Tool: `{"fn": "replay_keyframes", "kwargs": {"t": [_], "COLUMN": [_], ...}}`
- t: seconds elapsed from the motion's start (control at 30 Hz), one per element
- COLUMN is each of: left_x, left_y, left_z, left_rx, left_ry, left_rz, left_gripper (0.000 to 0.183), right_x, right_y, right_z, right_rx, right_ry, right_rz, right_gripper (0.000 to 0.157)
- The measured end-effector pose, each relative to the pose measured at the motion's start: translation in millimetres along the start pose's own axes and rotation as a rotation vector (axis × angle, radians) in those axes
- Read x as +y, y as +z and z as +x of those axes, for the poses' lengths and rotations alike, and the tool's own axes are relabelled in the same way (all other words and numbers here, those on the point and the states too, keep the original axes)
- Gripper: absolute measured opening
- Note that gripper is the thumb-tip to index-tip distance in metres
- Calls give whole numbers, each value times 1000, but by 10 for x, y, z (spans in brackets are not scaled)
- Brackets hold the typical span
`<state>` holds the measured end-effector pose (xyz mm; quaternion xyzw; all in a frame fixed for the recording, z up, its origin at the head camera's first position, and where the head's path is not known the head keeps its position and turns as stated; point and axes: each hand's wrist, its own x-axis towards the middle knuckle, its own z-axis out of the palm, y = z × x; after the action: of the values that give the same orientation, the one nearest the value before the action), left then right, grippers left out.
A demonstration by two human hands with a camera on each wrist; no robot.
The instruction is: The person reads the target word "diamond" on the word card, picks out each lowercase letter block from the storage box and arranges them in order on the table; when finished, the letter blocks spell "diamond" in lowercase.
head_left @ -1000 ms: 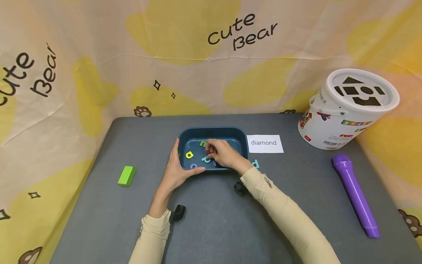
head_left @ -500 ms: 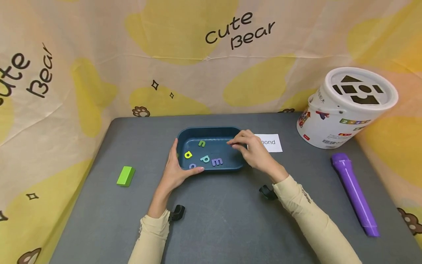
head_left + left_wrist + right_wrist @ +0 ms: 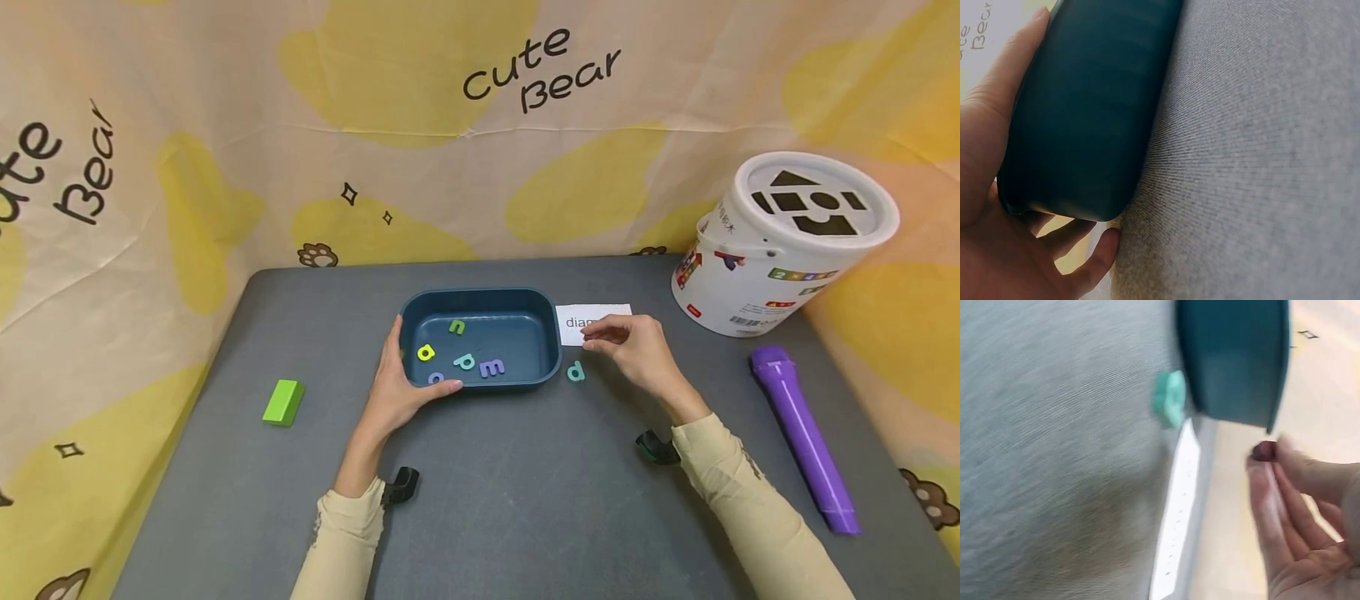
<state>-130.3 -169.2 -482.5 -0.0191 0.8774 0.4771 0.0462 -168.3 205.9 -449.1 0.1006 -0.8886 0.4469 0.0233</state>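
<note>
Two arms reach in over the grey table [image 3: 480, 492], one on each side: the left grip [image 3: 397, 396] is spread at a right angle round the near left corner of the blue tray [image 3: 521, 342], fingers along its end, thumb laid along the near edge; the right grip [image 3: 637, 348], hand turned inward and held up, pinches a small dark piece [image 3: 1265, 452] between thumb and fingertips. Half a second ago that right grip was over the tray's right end; now it has swung clear, over the white card [image 3: 570, 321], and a teal d [image 3: 575, 372] hidden then shows on the table just to its left and nearer the person. The left grip has stayed put. Counting from the biggest, I see one white bucket [image 3: 757, 283], behind and right of the right grip; one tray, between the grips; one purple baton-like thing [image 3: 806, 442], right of the right grip; one card, its word partly covered by that grip; and one green block [image 3: 283, 403], well left of the left grip. In the tray, all right of the left grip, I make out five letters: purple m [image 3: 492, 367], teal letter [image 3: 464, 362], green n [image 3: 457, 326], yellow a [image 3: 426, 352] and, by its thumb, a purple round one [image 3: 436, 375]. One d lies outside; the single pinched piece I can't identify.
</note>
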Motion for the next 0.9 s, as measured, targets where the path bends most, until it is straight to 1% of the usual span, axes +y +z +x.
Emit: {"fn": "replay_keyframes", "kwargs": {"t": [0.1, 0.17, 0.27, 0.57, 0.73, 0.9], "left_x": [-9, -13, -14, -9, -17, -12], "left_y": [-5, -5, -1, 6, 8, 7], "left_z": [-2, -1, -1, 3, 9, 7], "left_rx": [0, 0, -2, 4, 2, -3], "left_ry": [0, -1, 1, 9, 7, 3], "left_rz": [5, 5, -1, -4, -5, 3], "left_gripper": [141, 141, 140, 140, 140, 140], "right_x": [89, 140, 197, 263, 284, 267], "right_y": [6, 15, 42, 107, 146, 178], "right_z": [-34, -55, -78, -107, -123, -146], "right_rx": [-54, -80, -107, -129, -120, -90], "right_ry": [73, 104, 126, 174, 170, 115], "right_rz": [-23, -29, -40, -92, -122, -144], "right_gripper": [13, 11, 10, 7, 5, 5]}}
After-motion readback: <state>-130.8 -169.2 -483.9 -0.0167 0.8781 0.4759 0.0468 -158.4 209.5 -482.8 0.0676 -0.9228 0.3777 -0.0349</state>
